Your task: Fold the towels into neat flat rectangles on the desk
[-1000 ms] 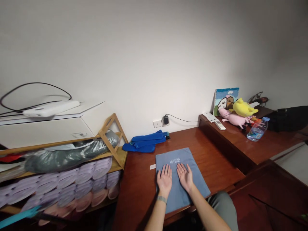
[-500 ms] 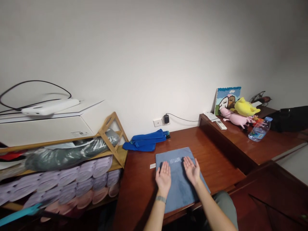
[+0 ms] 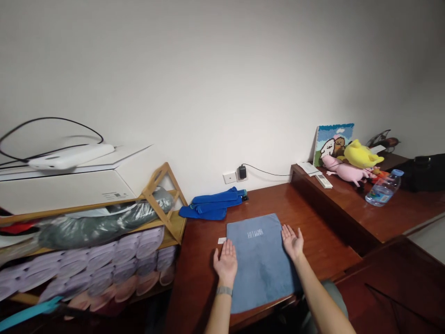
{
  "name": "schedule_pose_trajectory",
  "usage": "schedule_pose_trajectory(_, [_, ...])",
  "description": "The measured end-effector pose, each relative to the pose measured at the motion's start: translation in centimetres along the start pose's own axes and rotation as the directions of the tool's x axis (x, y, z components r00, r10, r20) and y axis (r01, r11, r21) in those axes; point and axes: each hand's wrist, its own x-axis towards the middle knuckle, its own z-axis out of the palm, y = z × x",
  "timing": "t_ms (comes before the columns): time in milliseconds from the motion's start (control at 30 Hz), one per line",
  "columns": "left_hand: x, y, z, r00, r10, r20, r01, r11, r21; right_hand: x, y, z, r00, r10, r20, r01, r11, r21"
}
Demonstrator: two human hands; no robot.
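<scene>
A blue-grey towel (image 3: 259, 269) with white lettering lies spread flat on the reddish-brown desk, its print upside down to me. A small white tag sticks out past its left edge. My left hand (image 3: 226, 263), with a watch on the wrist, is palm up over the towel's left edge, fingers extended and holding nothing. By the right edge, my right hand (image 3: 293, 242) is palm up too, empty, fingers stretched out. Whether either hand touches the towel I cannot tell.
A folded blue umbrella (image 3: 215, 204) lies at the back of the desk. A wooden rack (image 3: 167, 199) with slippers stands at left, a white box (image 3: 66, 188) on top. On the raised right surface are a water bottle (image 3: 382, 189), plush toys (image 3: 363, 154) and a remote (image 3: 324, 181).
My hands have moved apart, the left one toward the left edge of the towel and the right one toward its right edge. The towel lies as before.
</scene>
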Motion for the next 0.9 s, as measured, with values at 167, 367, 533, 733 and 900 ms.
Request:
schedule_pose_trajectory(167, [1.3, -2.3, 2.4, 0.988, -0.027, 0.151, 0.026, 1.000, 0.011, 0.3, 3.1, 2.0, 0.986, 0.030, 0.167, -0.032, 0.999, 0.008])
schedule_pose_trajectory(367, [5.1, -5.2, 7.5, 0.979, -0.145, 0.141, 0.144, 0.989, 0.014, 2.1, 9.9, 6.4, 0.944, 0.220, 0.245, -0.223, 0.975, -0.018])
schedule_pose_trajectory(533, [8.1, -3.9, 7.2, 0.992, -0.110, 0.059, 0.109, 0.994, 0.015, 5.0, 11.9, 6.7, 0.944, 0.251, 0.216, -0.235, 0.967, -0.098])
schedule_pose_trajectory(733, [9.1, 0.2, 4.9, 0.999, 0.017, 0.040, -0.016, 0.999, -0.030, 7.1, 6.4, 5.9, 0.988, 0.105, 0.115, -0.105, 0.994, -0.002])
schedule_pose_trajectory(900, [8.3, 0.7, 5.0, 0.995, 0.079, 0.056, -0.077, 0.996, -0.042, 6.2, 3.5, 7.1, 0.996, 0.032, 0.089, -0.037, 0.998, 0.053])
